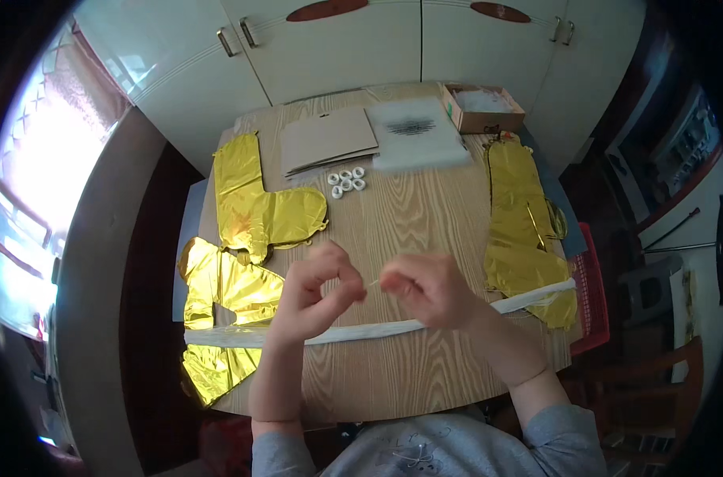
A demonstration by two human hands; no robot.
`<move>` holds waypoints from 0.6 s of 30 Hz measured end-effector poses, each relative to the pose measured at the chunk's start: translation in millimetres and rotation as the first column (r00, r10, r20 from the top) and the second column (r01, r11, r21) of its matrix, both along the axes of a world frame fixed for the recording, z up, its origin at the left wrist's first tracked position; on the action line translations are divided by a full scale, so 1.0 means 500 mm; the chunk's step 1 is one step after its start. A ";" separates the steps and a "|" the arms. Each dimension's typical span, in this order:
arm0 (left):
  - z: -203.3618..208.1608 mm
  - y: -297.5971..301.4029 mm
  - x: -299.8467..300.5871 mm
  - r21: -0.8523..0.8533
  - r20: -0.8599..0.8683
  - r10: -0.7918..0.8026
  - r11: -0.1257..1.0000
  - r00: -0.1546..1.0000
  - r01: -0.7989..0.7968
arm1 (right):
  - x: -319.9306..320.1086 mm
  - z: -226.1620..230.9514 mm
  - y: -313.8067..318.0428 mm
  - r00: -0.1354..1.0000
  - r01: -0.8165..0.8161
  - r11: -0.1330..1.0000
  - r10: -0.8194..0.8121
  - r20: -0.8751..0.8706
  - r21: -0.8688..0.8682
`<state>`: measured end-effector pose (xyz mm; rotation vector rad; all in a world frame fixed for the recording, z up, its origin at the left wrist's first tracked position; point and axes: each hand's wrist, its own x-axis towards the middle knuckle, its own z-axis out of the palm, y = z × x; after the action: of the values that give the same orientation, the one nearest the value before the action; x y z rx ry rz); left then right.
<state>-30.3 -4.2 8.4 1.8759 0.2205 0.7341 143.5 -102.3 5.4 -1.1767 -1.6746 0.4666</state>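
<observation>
Filling a white-cupboarded room point(329, 48), wooden table point(409, 222).

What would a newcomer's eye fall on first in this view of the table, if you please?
Probably the shiny gold foil balloons: a pile at the table's left edge and a long one on the right. Next, the left hand and right hand meeting mid-table, pinching something thin and pale above a long white strip. Behind sit small white rings.

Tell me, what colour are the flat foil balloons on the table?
Shiny gold: the foil balloons lie flat on the wooden table, clearest in the head view.
</observation>
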 end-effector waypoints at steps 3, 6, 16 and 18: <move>-0.008 -0.006 0.008 -0.379 0.313 -0.152 0.885 0.937 0.271 | -0.013 -0.038 0.019 0.996 0.075 0.997 -0.076 0.051 0.022; 0.006 -0.017 0.026 0.001 0.075 0.188 0.982 0.979 -0.188 | -0.033 -0.028 0.003 0.987 -0.073 0.996 0.065 0.145 0.051; -0.008 -0.016 0.038 -0.172 0.182 0.239 0.963 0.954 -0.208 | -0.029 -0.035 0.009 0.993 -0.002 0.998 -0.006 0.116 0.065; -0.021 0.002 0.014 -0.030 -0.014 0.143 0.989 0.990 -0.144 | -0.021 -0.012 0.007 0.999 0.016 0.993 -0.020 0.031 0.120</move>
<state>-23.3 -3.1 -2.3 1.8488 0.3758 0.8125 133.1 -98.9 -0.7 -1.1155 -1.6947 0.3326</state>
